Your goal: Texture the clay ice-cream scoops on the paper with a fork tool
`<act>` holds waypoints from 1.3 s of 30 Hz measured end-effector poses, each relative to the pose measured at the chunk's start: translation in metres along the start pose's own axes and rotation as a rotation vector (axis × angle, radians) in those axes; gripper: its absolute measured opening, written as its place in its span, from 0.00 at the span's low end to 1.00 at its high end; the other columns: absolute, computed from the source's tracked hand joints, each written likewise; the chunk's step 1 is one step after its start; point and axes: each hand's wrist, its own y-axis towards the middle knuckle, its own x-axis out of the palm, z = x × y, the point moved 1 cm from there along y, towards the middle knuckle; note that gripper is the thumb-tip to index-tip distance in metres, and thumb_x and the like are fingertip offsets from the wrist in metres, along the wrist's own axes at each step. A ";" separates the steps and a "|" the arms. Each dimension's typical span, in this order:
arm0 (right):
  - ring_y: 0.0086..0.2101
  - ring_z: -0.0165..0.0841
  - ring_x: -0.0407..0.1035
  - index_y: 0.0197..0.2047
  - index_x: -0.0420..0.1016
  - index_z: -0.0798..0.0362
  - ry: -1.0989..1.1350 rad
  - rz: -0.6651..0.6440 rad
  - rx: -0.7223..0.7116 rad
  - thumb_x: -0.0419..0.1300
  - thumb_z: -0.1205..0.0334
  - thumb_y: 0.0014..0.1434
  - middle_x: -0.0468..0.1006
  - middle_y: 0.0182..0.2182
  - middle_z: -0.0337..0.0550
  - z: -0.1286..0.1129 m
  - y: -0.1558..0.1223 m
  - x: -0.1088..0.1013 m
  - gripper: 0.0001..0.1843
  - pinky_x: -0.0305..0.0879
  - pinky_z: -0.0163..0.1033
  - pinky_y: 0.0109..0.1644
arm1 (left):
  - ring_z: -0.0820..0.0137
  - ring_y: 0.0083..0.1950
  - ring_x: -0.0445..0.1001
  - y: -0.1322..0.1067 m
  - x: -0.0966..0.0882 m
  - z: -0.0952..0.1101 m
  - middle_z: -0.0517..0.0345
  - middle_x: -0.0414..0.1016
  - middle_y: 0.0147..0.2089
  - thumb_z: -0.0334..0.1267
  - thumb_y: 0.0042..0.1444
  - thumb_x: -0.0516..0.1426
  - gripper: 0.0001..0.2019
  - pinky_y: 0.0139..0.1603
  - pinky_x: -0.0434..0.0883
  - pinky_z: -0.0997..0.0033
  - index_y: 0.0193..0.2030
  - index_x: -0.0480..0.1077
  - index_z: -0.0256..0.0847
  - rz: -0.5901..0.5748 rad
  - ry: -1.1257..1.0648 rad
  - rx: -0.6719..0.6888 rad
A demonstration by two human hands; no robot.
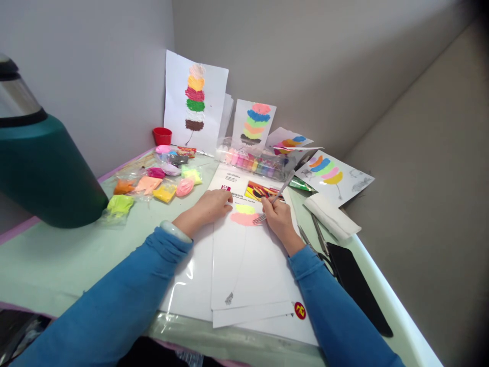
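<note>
A white sheet of paper (248,260) lies in front of me on the pale green table (57,255). On it sit a yellow-green smear of clay (245,208) and a pink smear of clay (242,218) below it. My right hand (278,216) is closed round a metal fork (275,199), whose tines rest on the pink smear. My left hand (212,203) lies on the paper's upper left, fingers curled loosely, pressing it down just beside the clay.
Bags of coloured clay (153,183) lie at the left. A dark green jug (42,158) stands near left. A red cup (162,135), a clay tray (255,162) and finished pictures (195,99) sit at the back. Scissors (319,242), a folded tissue (332,216) and a black phone (355,285) are at right.
</note>
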 end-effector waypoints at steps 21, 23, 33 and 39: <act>0.20 0.27 0.59 0.18 0.60 0.52 0.005 -0.046 -0.042 0.49 0.51 0.60 0.63 0.15 0.34 -0.003 -0.001 -0.002 0.22 0.52 0.34 0.27 | 0.63 0.43 0.73 -0.001 -0.001 0.001 0.52 0.76 0.42 0.35 0.53 0.50 0.12 0.41 0.66 0.68 0.42 0.71 0.39 0.007 0.011 -0.005; 0.20 0.27 0.59 0.18 0.60 0.52 0.004 -0.038 -0.042 0.49 0.51 0.60 0.62 0.15 0.34 -0.003 -0.001 -0.002 0.22 0.52 0.34 0.27 | 0.63 0.43 0.73 0.000 0.000 0.001 0.52 0.76 0.42 0.35 0.53 0.50 0.12 0.41 0.66 0.68 0.42 0.71 0.39 0.006 0.008 -0.005; 0.22 0.30 0.64 0.19 0.61 0.51 0.049 0.001 -0.067 0.50 0.50 0.60 0.66 0.16 0.36 0.000 -0.001 -0.001 0.22 0.58 0.35 0.30 | 0.63 0.43 0.73 0.001 0.002 -0.001 0.52 0.76 0.42 0.36 0.52 0.50 0.12 0.41 0.66 0.68 0.42 0.71 0.40 0.012 0.018 -0.003; 0.22 0.30 0.64 0.18 0.62 0.52 0.014 0.014 -0.051 0.49 0.50 0.60 0.66 0.16 0.36 0.002 0.000 0.000 0.22 0.58 0.36 0.30 | 0.63 0.43 0.73 0.002 0.003 -0.002 0.53 0.76 0.42 0.36 0.52 0.50 0.12 0.41 0.66 0.68 0.41 0.71 0.40 0.007 0.020 0.000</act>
